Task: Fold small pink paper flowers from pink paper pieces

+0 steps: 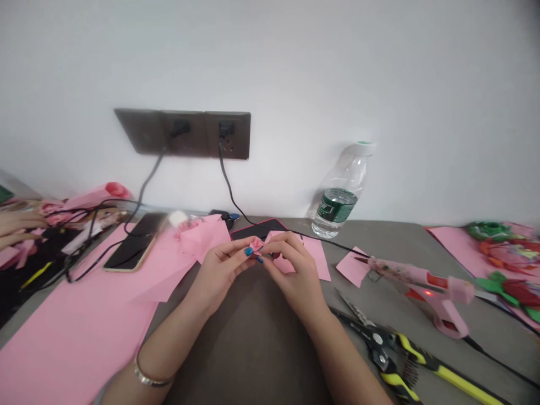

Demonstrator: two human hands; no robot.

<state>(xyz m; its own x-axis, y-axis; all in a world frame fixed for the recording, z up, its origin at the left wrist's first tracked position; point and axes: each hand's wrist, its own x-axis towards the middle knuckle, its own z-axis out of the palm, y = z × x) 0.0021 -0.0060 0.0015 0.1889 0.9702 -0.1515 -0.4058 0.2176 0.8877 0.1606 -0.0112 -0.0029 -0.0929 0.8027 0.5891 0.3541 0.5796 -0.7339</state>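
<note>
Between my fingertips, over the middle of the grey table, is a small folded pink paper flower (256, 244). My left hand (225, 267) pinches it from the left, thumb on the near side. From the right, my right hand (295, 267) has its thumb and fingers closed at the flower's edge, partly hiding it. Just behind the right hand lies a square piece of pink paper (319, 260). Left of my hands, large pink paper sheets (90, 323) are spread out, with crumpled pink bits on top.
A pink glue gun (439, 289) with a lit red light lies right, near pruning shears (379, 340) with yellow-black handles. A water bottle (337, 197) leans on the wall. A phone (137, 242) rests on the paper; cords run from wall sockets (185, 134). Another person's hand (19, 225) is far left.
</note>
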